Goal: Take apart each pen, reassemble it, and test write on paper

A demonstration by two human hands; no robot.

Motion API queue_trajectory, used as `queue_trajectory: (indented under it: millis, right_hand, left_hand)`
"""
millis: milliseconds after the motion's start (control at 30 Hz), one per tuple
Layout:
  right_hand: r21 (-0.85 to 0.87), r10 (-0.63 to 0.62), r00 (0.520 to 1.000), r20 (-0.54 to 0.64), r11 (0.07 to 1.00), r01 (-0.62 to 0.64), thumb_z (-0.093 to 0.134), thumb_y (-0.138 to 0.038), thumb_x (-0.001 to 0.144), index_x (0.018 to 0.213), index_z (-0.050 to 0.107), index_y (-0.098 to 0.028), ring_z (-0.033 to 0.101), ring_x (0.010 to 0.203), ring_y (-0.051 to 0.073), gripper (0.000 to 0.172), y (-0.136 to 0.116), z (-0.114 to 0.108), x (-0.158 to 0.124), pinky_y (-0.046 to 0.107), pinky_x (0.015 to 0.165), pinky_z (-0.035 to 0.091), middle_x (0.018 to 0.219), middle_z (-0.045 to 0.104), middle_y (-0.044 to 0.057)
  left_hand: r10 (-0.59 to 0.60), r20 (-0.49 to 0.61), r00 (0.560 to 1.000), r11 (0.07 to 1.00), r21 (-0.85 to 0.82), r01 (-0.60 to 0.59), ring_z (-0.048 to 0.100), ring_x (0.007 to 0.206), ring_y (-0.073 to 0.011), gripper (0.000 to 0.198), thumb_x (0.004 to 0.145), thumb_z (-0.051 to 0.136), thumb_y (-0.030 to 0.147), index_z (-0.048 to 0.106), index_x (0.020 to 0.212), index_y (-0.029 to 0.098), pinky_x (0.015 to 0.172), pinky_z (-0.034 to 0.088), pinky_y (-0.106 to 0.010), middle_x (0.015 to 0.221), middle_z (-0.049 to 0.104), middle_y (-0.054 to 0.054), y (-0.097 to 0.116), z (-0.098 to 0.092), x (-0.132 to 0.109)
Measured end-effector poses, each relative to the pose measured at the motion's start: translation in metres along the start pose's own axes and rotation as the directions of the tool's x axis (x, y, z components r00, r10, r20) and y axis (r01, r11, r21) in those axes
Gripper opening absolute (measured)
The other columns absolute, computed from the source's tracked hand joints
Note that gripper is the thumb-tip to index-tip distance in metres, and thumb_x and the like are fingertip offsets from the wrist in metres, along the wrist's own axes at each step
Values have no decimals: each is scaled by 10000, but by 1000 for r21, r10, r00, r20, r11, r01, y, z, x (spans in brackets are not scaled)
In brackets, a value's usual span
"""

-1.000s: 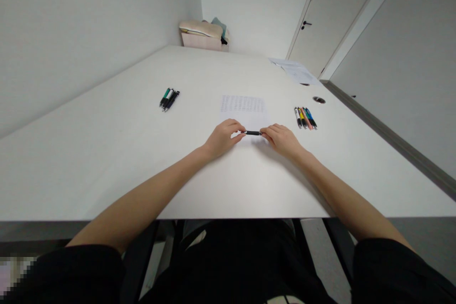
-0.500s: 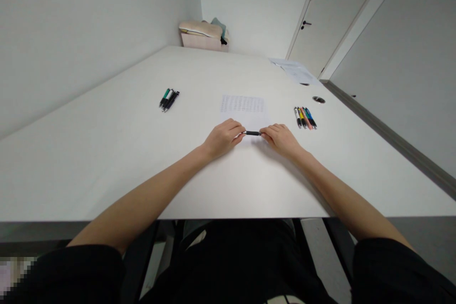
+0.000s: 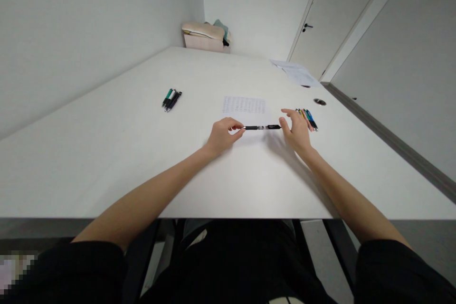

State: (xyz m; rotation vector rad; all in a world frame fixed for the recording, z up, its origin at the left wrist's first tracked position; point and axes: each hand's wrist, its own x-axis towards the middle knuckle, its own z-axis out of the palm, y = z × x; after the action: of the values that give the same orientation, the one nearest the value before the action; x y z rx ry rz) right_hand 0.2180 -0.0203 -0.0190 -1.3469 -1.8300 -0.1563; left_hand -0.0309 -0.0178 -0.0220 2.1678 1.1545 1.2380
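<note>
While the left hand (image 3: pixel 223 137) pinches the silver end of a black pen (image 3: pixel 253 128), the right hand (image 3: pixel 298 132), spread loose, sits by the other end; whether it touches, I can't tell. From that pinch the pen runs rightward over the printed sheet (image 3: pixel 245 110).

Loose black sleeves (image 3: pixel 85 270) ending well behind left hand (image 3: pixel 224 136), right hand (image 3: pixel 298 133); forearms (image 3: pixel 347 199) bare. Black top (image 3: pixel 235 266), behind and between hands: pale patch (image 3: pixel 196 241) on left-hand side, pale dark-lined print (image 3: pixel 280 300) on right.
</note>
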Motion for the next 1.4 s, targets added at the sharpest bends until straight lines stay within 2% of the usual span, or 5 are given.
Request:
queue_trajectory:
  millis: [200, 467, 933, 1233, 1400]
  right_hand:
    - [566, 458, 885, 85, 709, -422, 320, -651, 820, 1008, 576, -224, 595, 901, 216, 532, 13, 16, 9, 364, 729, 459, 1078, 619, 93]
    - [826, 498, 800, 334, 254, -503, 115, -820, 698, 819, 573, -224, 613, 830, 241, 761, -12, 33, 14, 397, 688, 473, 881, 650, 105]
    - [927, 449, 839, 309, 53, -370, 191, -805, 698, 572, 296, -238, 425, 538, 168, 590, -50, 29, 17, 401, 674, 457, 516, 332, -24]
    - [951, 440, 846, 301, -67, -303, 199, -733, 755, 547, 253, -236, 279, 448, 131, 541, -41, 20, 17, 360, 565, 420, 503, 233, -50]
    - [955, 452, 841, 295, -113, -274, 231, -703, 769, 541, 259, -232, 253, 444, 123, 524, -36, 21, 16, 343, 538, 391, 495, 234, -51]
  left_hand:
    - [-272, -32, 962, 935, -246, 256, 572, 695, -139, 189, 695, 644, 340, 674, 756, 164, 673, 443, -263, 750, 664, -39, 2, 5, 2]
    - [-495, 72, 866, 713, -535, 453, 508, 588, -97, 211, 601, 710, 330, 666, 696, 147, 591, 419, -242, 646, 626, -15, 5, 18, 1]
    - [-541, 247, 804, 532, -641, 554, 528, 589, -81, 208, 559, 756, 247, 643, 695, 137, 643, 460, -248, 636, 610, 1, 12, 29, -5]
    - [-560, 547, 622, 39, -733, 679, 643, 798, -159, 248, 827, 541, 329, 658, 753, 123, 755, 515, -287, 855, 684, -119, 17, 27, -5]
    - [-508, 615, 603, -36, -714, 699, 646, 886, -201, 387, 891, 404, 363, 677, 752, 127, 777, 523, -326, 901, 691, -141, 12, 27, -4]
